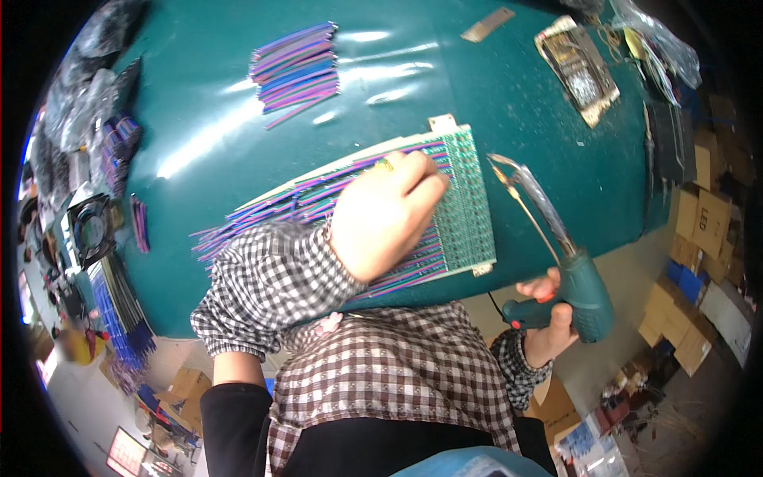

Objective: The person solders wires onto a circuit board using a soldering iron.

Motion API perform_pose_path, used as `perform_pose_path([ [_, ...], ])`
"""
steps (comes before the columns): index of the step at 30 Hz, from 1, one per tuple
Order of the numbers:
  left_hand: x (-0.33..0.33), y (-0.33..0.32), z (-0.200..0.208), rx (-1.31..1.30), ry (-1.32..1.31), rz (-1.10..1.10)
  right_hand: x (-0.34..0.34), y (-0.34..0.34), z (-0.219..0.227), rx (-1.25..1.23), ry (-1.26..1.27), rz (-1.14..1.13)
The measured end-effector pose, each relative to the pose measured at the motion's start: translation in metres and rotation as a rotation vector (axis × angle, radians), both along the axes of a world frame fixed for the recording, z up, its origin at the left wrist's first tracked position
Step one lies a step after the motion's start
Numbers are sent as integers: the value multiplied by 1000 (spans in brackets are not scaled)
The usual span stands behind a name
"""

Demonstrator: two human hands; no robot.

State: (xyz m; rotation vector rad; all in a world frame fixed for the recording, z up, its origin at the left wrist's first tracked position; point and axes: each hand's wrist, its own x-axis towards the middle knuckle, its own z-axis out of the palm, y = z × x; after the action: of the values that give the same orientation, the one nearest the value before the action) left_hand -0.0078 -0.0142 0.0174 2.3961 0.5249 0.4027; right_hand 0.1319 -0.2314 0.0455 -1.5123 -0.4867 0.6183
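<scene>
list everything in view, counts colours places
table: one, green, centre
board: one panel, green, centre
wires: many, purple-blue, on board
wire pile: one, purple-blue, top
side bundles: several, blue, left
fan: one, black, left
metal strip: one, grey, top
tray: one, cream, upper right
bags: several, clear, left
boxes: several, brown, right
solder gun: one, dark green, right
apron: one, brown check, bottom
left hand: one, bare, over wires
right hand: one, bare, holding solder gun
</scene>
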Motion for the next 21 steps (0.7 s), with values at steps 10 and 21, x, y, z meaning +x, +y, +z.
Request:
perform_pose_path([
  [10,-73,98,-9,-55,62,410,6,-4,-4,45,25,0],
  [21,-51,97,-24,-97,181,342,3,-12,-4,37,5,-31],
])
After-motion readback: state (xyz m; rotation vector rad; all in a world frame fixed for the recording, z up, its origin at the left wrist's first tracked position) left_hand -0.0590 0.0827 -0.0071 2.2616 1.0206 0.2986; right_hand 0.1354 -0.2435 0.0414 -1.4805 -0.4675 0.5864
